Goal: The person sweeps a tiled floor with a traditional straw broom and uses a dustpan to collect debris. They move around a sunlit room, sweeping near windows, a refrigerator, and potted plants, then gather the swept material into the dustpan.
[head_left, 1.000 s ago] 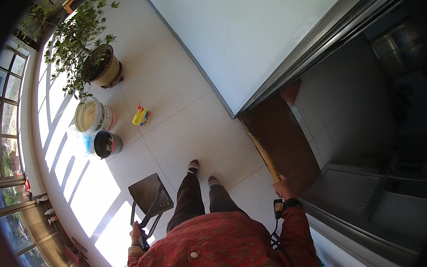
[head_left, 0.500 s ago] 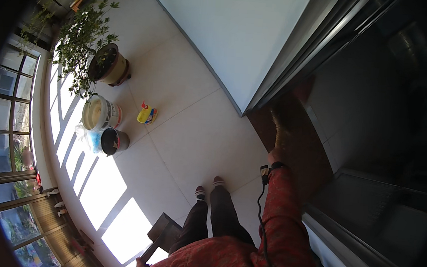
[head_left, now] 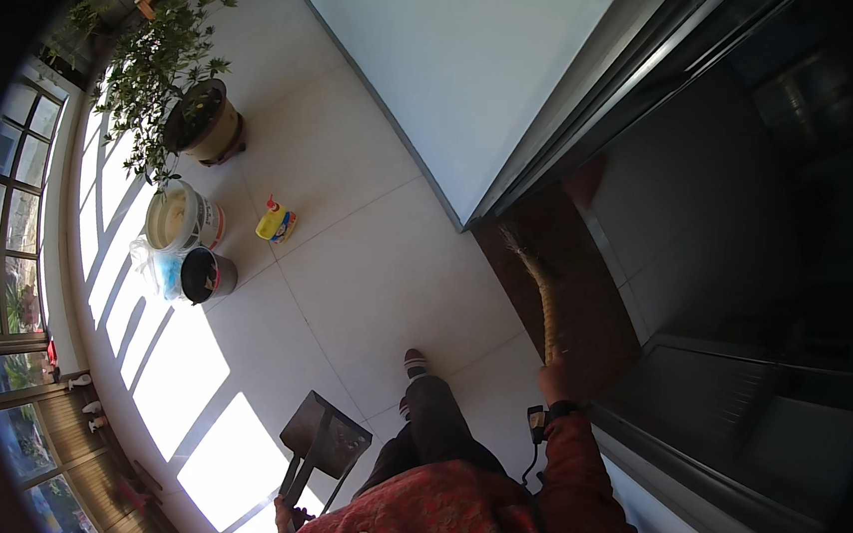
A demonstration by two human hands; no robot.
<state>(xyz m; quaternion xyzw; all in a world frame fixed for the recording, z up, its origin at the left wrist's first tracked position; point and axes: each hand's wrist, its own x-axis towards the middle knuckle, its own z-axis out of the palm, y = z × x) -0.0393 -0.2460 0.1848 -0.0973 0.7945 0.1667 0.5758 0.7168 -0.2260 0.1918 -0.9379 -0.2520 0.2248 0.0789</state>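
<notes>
A straw hand broom (head_left: 548, 301) is gripped by its handle in my right hand (head_left: 557, 379), fingers wrapped round it. Its frayed bristle end points away from me, over a dark brown strip of floor (head_left: 597, 325) at the doorway. At the lower left, my left hand (head_left: 283, 518) is closed round the handle of a dark dustpan (head_left: 326, 431). That pan hangs beside my legs, partly against the sunlit floor. My red sleeve hides part of the left hand.
A yellow bottle with a red pump (head_left: 276, 223) stands on the pale tiles. Left of it are a dark bucket (head_left: 209, 276), a white bucket (head_left: 186, 220) and a potted plant (head_left: 205, 124). A white panel (head_left: 453, 58) and a dark sliding door frame (head_left: 599, 110) border the right.
My right arm has drawn back toward me with the broom, its bristle end now in view. The dustpan has come up and more into sight on the left. One foot has stepped forward.
</notes>
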